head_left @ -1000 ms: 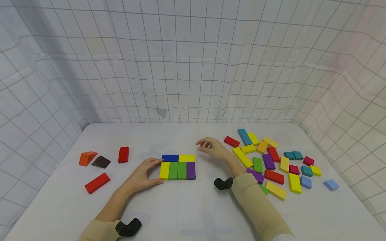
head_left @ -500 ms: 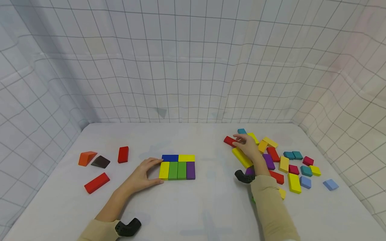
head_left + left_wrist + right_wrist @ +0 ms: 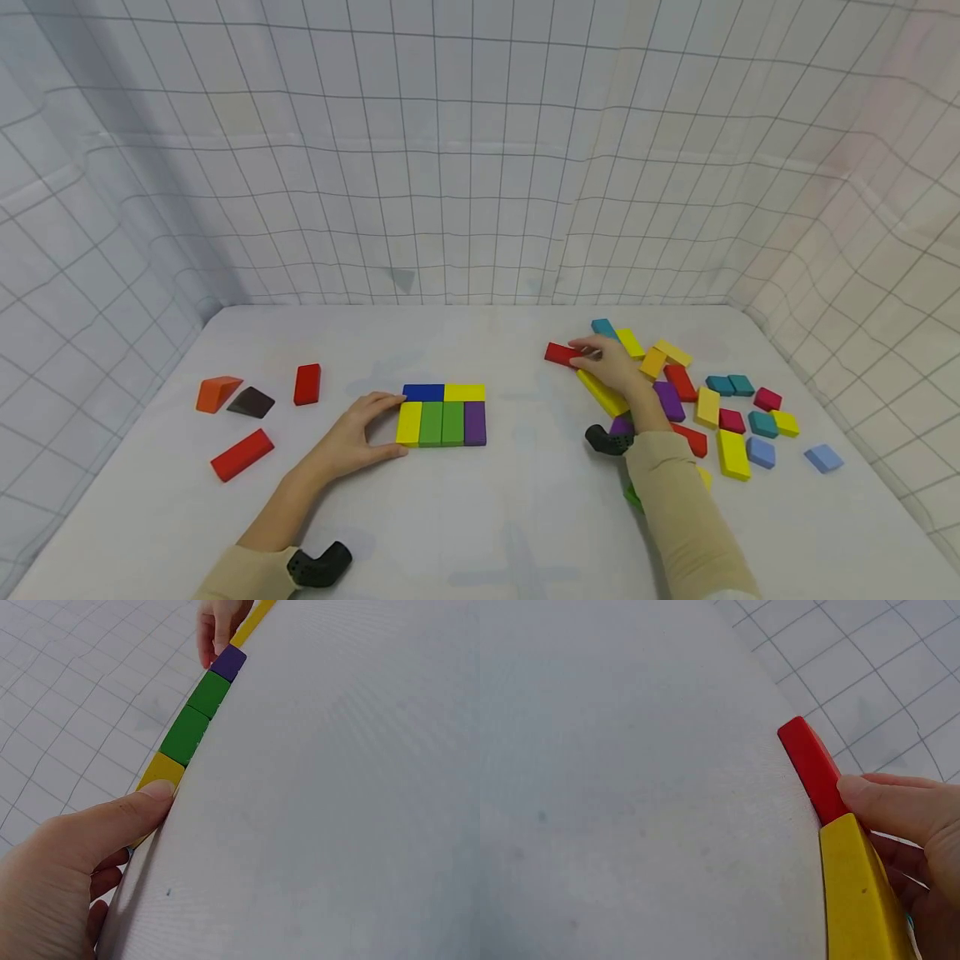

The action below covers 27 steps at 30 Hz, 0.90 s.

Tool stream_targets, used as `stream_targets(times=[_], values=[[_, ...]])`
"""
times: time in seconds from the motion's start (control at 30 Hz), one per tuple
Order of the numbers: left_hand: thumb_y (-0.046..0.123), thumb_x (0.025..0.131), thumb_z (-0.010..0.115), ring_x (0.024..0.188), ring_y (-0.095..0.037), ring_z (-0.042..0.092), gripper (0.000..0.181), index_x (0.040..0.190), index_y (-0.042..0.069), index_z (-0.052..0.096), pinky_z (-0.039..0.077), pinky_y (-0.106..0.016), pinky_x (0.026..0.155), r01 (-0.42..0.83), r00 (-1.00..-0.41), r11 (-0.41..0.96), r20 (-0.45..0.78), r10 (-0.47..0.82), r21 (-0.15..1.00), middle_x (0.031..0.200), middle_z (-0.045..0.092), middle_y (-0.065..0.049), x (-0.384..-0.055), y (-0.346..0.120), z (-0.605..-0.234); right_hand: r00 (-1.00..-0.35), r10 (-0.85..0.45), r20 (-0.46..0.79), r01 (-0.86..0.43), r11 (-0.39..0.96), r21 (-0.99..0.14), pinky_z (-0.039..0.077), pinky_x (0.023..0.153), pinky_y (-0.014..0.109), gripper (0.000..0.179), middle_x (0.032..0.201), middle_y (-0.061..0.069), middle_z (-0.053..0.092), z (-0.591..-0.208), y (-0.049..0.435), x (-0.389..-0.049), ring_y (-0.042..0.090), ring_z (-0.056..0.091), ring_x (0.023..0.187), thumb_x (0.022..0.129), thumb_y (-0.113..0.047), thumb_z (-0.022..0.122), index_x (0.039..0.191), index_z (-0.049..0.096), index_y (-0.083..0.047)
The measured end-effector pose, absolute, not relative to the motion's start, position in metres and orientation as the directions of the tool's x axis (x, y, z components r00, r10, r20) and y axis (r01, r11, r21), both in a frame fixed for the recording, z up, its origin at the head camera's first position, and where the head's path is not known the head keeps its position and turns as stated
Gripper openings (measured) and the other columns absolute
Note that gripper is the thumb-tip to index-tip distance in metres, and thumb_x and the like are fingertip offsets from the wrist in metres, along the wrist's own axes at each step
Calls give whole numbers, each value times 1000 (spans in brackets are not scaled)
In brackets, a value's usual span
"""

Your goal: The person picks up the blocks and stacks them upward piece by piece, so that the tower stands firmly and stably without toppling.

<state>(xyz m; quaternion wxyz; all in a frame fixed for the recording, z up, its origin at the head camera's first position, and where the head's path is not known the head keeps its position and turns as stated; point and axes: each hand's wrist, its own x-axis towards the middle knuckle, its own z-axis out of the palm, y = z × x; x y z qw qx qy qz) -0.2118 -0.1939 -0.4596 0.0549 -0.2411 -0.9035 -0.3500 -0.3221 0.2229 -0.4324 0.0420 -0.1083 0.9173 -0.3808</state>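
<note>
Several flat blocks lie side by side mid-table: a yellow block [image 3: 408, 425], two green blocks [image 3: 442, 425] and a purple block [image 3: 475, 423], with a blue block [image 3: 423, 392] and another yellow block [image 3: 464, 392] along their far side. My left hand [image 3: 360, 437] holds the left end of this group; in the left wrist view its thumb [image 3: 154, 793] presses the near face of the yellow block. Off to the right, my right hand [image 3: 609, 364] pinches a red block [image 3: 561, 354] by its right end. Close below that hand lies a long yellow block [image 3: 855, 892], partly covered.
Loose blocks in many colours spread over the right side, including a purple block [image 3: 668, 402] and a light blue block [image 3: 823, 458]. At left lie an orange wedge [image 3: 217, 394], a dark wedge [image 3: 252, 403] and two red blocks [image 3: 242, 455]. Grid-patterned cloth [image 3: 480, 167] walls the table.
My right hand has gone from mid-table to the pile on the right and taken hold of the red block, which has shifted slightly left. The left hand keeps its place.
</note>
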Motion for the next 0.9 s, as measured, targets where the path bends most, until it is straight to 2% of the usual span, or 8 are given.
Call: stream_targets(times=[0.2, 0.37, 0.53, 0.63, 0.7, 0.9], values=[[32, 70, 78, 115, -30, 46, 68, 128, 8, 51, 39, -52, 95, 471, -879, 638, 263, 397, 609, 122, 52, -8, -212, -194, -460, -961, -276, 6, -202, 688, -697, 44, 91, 42, 42, 115, 12, 58, -434, 221, -322, 27, 52, 101, 84, -24, 66, 123, 57, -8], [33, 70, 78, 115, -29, 46, 69, 128, 8, 51, 39, -52, 96, 467, -881, 640, 259, 396, 610, 122, 52, -8, -212, -195, -460, -952, -306, 27, -241, 689, -683, 42, 94, 45, 39, 116, 13, 57, -429, 215, -321, 29, 51, 105, 85, -24, 66, 118, 59, -6], [35, 75, 73, 115, -29, 46, 63, 128, 10, 51, 39, -53, 95, 475, -877, 634, 269, 399, 609, 122, 53, -8, -212, -196, -460, -913, -393, 108, -352, 628, -694, 41, 96, 46, 35, 112, 10, 58, -418, 195, -312, 28, 50, 106, 85, -22, 66, 115, 60, -6], [31, 81, 68, 115, -30, 47, 54, 128, 9, 52, 39, -54, 95, 492, -868, 614, 288, 405, 618, 121, 53, -8, -211, -197, -459, -856, -488, 173, -464, 575, -674, 44, 91, 43, 32, 105, 9, 59, -412, 175, -302, 25, 52, 99, 83, -18, 68, 112, 61, -4], [26, 84, 64, 115, -30, 47, 49, 128, 8, 52, 39, -54, 95, 504, -860, 598, 301, 411, 623, 121, 53, -9, -212, -197, -460, -795, -564, 222, -554, 528, -643, 47, 87, 41, 30, 101, 7, 60, -411, 159, -293, 22, 53, 94, 82, -15, 68, 109, 62, -3], [22, 86, 62, 116, -29, 46, 46, 129, 8, 51, 39, -53, 95, 506, -859, 595, 298, 417, 625, 123, 53, -9, -212, -198, -461, -651, -718, 247, -674, 398, -622, 50, 78, 30, 27, 96, 3, 61, -414, 112, -261, 16, 54, 86, 81, -15, 69, 105, 64, -5]])
